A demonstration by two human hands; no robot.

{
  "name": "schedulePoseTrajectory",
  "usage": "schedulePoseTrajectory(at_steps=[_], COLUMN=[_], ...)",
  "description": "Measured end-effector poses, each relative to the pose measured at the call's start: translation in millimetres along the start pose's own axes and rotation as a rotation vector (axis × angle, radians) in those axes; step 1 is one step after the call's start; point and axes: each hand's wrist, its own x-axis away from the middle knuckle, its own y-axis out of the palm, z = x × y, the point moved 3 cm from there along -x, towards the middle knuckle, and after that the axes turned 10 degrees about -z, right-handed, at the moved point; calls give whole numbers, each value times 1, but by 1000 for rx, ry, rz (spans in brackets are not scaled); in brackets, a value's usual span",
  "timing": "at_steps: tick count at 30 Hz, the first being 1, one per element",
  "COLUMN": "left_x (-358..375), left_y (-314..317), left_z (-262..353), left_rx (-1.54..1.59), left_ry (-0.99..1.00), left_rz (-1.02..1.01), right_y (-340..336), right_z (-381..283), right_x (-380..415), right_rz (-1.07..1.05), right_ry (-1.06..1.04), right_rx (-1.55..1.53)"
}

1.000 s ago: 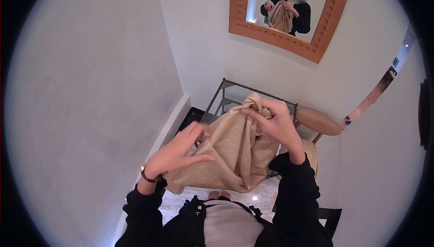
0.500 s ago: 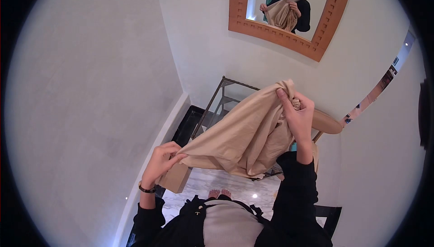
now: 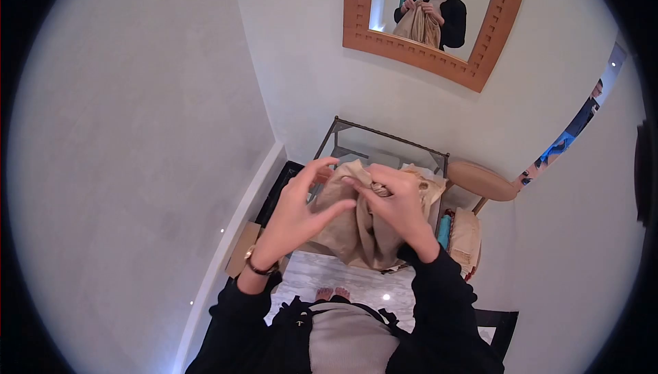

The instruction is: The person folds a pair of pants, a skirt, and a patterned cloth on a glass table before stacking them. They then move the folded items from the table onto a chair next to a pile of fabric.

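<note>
A tan, satiny cloth [image 3: 373, 237] hangs in loose folds in front of me, bunched at its top. My right hand [image 3: 396, 201] pinches the gathered upper part between thumb and fingers. Just left of it, my left hand [image 3: 298, 203] is open in a C shape, thumb and fingers apart, its fingertips close to the cloth's upper left edge. A watch or bracelet [image 3: 260, 264] circles my left wrist. The cloth's lower end overlaps the glass-topped metal table behind it in this view.
A metal-framed glass table [image 3: 391, 131] stands against the wall under a wood-framed mirror [image 3: 417, 51]. To its right are a tan padded seat [image 3: 482, 181] and a folded cream textile [image 3: 465, 237]. A cardboard box [image 3: 243, 247] sits at lower left. Marble floor [image 3: 305, 271] lies below.
My left hand has let go of the cloth's left corner and moved up and right towards my right hand. My right hand has come down and left, and the stretched cloth now hangs bunched.
</note>
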Motion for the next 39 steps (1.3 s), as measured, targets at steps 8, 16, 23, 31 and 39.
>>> schedulePoseTrajectory(at_steps=[8, 16, 23, 31, 39], left_x=[9, 67, 59, 52, 6], left_y=[-53, -181, -191, -198, -185], left_z=[-76, -141, -129, -130, -193], left_rx=[183, 514, 381, 439, 279], left_ry=[-191, -143, -124, 39, -117], left_rz=[176, 409, 416, 440, 342], right_y=[-52, -126, -139, -152, -145], right_z=[45, 113, 108, 95, 125], right_x=[15, 62, 57, 64, 52], right_rz=[236, 337, 174, 228, 203], right_ry=[264, 426, 308, 343, 382], right_rx=[-258, -799, -369, -431, -448])
